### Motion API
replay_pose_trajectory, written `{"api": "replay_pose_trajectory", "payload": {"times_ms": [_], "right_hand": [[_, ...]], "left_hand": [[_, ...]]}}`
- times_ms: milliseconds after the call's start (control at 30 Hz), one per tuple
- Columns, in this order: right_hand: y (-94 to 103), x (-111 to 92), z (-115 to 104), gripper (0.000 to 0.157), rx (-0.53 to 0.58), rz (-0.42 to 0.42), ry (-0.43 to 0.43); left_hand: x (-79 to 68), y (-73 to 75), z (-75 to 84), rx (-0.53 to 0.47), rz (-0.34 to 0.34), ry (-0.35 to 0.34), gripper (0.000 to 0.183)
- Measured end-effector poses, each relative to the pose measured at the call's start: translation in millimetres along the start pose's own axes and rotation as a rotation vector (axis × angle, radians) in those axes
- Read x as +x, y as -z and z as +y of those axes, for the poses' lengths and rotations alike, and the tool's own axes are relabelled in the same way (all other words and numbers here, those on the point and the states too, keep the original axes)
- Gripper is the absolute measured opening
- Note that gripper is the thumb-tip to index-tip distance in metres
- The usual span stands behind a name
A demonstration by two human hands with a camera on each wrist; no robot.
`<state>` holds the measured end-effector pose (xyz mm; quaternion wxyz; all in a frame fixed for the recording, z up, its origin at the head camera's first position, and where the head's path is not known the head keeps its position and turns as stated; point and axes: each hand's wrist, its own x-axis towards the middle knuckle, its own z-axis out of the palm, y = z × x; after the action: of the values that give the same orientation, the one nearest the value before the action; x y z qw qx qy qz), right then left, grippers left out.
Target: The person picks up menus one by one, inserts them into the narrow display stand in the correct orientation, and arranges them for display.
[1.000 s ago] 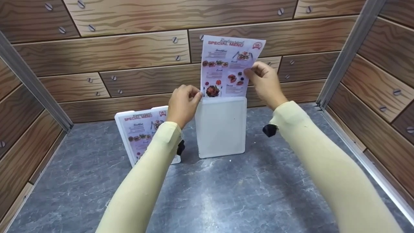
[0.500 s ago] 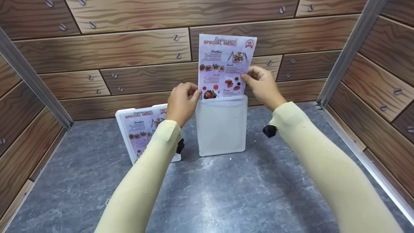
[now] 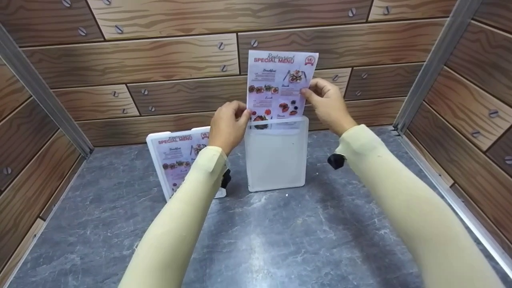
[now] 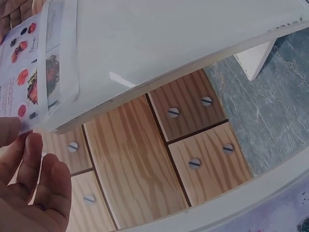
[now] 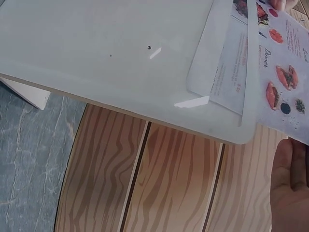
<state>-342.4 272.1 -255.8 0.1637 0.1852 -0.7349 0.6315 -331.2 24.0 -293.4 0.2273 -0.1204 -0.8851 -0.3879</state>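
Note:
A printed menu sheet (image 3: 276, 84) stands upright, its lower edge tucked behind the clear front of a white menu stand (image 3: 277, 160). My left hand (image 3: 229, 126) pinches the sheet's left edge near the stand's top corner. Higher up, my right hand (image 3: 329, 105) pinches the right edge between thumb and fingers. Through the clear front in the right wrist view, the sheet's lower strip (image 5: 231, 72) shows inside the stand. In the left wrist view, the thumb and fingers of my left hand (image 4: 34, 179) meet at the sheet's corner.
A second white stand (image 3: 158, 168) with a like menu in it stands to the left, partly behind my left forearm. Beneath both is a grey marbled tabletop (image 3: 304, 240). A wood-patterned wall (image 3: 180, 60) rises close behind, with metal corner posts (image 3: 430, 68) at the sides.
The menu sheet has straightened and slid downward; its bottom strip now shows behind the stand's clear front. Both hands keep their pinch, with small shifts only.

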Motion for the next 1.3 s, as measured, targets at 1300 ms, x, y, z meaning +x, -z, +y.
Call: {"api": "replay_pose_trajectory", "payload": {"times_ms": [1300], "right_hand": [[-9.0, -10, -75, 0.006, -0.134, 0.079, -0.037]], "left_hand": [[11.4, 47.8, 60.2, 0.108, -0.010, 0.132, 0.020]]}}
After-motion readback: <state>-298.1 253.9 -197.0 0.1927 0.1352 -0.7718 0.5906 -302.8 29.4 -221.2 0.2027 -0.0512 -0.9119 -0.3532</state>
